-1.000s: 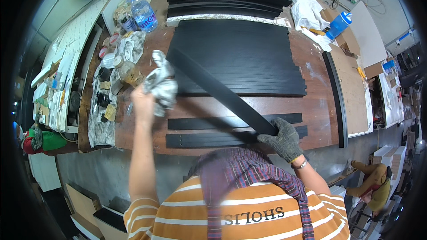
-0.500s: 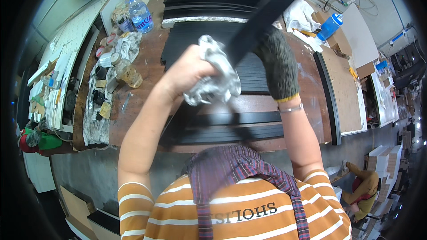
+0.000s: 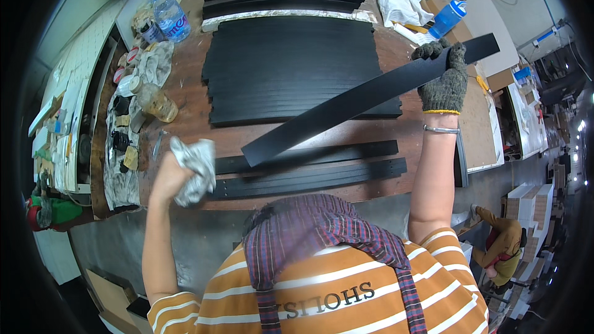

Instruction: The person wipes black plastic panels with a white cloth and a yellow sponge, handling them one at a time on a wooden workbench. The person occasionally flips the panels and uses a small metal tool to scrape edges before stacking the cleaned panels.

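My right hand [image 3: 443, 80], in a dark grey knitted glove, grips a long flat black strip [image 3: 346, 108] near its far right end. The strip slants down to the left above the table, its near end hanging over other strips. My bare left hand [image 3: 170, 176] is closed round a crumpled white rag [image 3: 195, 170] with grey stains, left of the strip and apart from it. Under the held strip, a wide row of black strips [image 3: 291, 62] lies side by side. Two smaller groups of black strips [image 3: 315, 179] lie along the near edge.
On the left stand a large water bottle [image 3: 170, 17], a jar of murky liquid [image 3: 154, 102] and stained cloths. At the back right are a white cloth [image 3: 399, 3] and a blue bottle [image 3: 447, 20]. Another person [image 3: 502, 241] sits at the lower right.
My left hand with the rag has come off the strip and moved down left. My right hand has moved right, and the strip is now tilted lower and flatter.
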Action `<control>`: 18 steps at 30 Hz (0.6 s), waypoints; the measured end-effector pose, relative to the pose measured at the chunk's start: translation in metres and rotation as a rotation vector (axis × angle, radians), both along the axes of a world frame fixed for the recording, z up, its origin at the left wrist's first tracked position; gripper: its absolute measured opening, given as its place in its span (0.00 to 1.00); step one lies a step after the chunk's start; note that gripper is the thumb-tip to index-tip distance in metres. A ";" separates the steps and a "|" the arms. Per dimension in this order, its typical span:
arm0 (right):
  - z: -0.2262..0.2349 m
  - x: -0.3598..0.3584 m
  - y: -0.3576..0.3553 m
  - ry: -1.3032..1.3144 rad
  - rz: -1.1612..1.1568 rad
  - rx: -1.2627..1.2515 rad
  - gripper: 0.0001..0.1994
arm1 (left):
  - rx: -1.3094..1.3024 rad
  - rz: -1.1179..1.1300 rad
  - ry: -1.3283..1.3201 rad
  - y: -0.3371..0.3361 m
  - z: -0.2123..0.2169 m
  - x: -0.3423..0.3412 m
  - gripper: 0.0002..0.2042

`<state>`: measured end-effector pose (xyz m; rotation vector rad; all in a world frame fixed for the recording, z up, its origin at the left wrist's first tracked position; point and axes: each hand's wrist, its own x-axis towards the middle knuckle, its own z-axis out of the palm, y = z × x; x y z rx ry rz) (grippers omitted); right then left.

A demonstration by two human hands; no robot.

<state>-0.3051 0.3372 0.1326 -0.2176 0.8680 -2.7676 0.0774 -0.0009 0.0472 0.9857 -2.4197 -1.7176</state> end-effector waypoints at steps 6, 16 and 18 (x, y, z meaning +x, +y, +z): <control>-0.035 0.073 -0.071 -0.107 0.302 -0.005 0.18 | -0.040 -0.280 0.152 0.084 0.070 -0.135 0.14; -0.030 -0.004 0.040 -0.070 0.035 -0.001 0.23 | 0.307 -0.527 0.111 0.090 -0.012 -0.078 0.29; -0.029 -0.010 0.050 -0.120 -0.031 0.062 0.24 | 0.429 -0.397 0.099 0.086 -0.018 -0.058 0.27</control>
